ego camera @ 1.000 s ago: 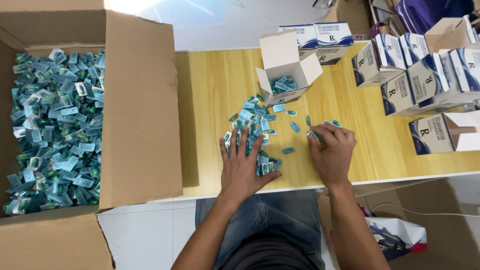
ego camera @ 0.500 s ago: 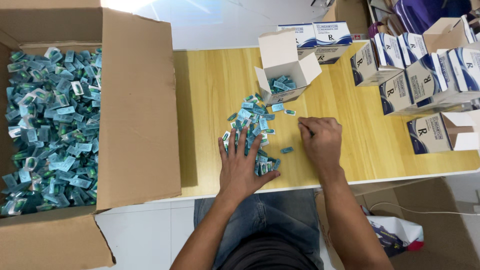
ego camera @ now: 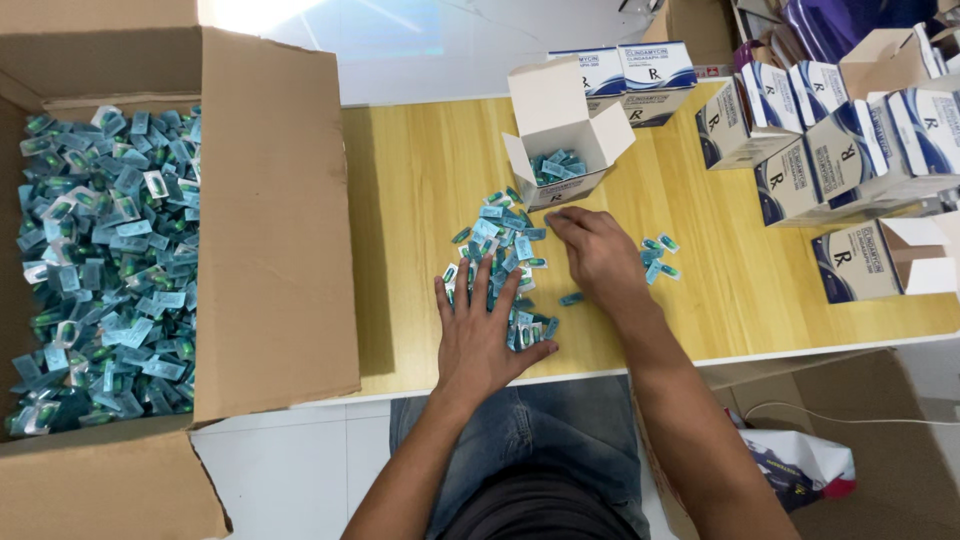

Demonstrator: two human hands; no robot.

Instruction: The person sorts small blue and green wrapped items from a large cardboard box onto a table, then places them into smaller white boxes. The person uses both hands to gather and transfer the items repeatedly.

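Left hand (ego camera: 482,335) lies flat, fingers spread, on a heap of small teal foil sachets (ego camera: 500,262); right hand (ego camera: 600,255), fingers loosely curled and gripping nothing visible, touches its edge on the yellow wooden table (ego camera: 420,200).

The right hand (ego camera: 603,258) has moved from the right side of the packet pile (ego camera: 500,265), where it lay a second ago, leftward and up the desk (ego camera: 420,200). Its fingertips now touch the upper edge of the pile, just below the open small box (ego camera: 562,150). A few loose packets (ego camera: 660,256) that lay under or beside this hand are now uncovered to its right. One packet (ego camera: 572,298) near the wrist seems to sit closer to the hand than before; the view is too small to confirm. The left hand (ego camera: 480,335) has shifted only slightly, fingers spread on the lower part of the pile.
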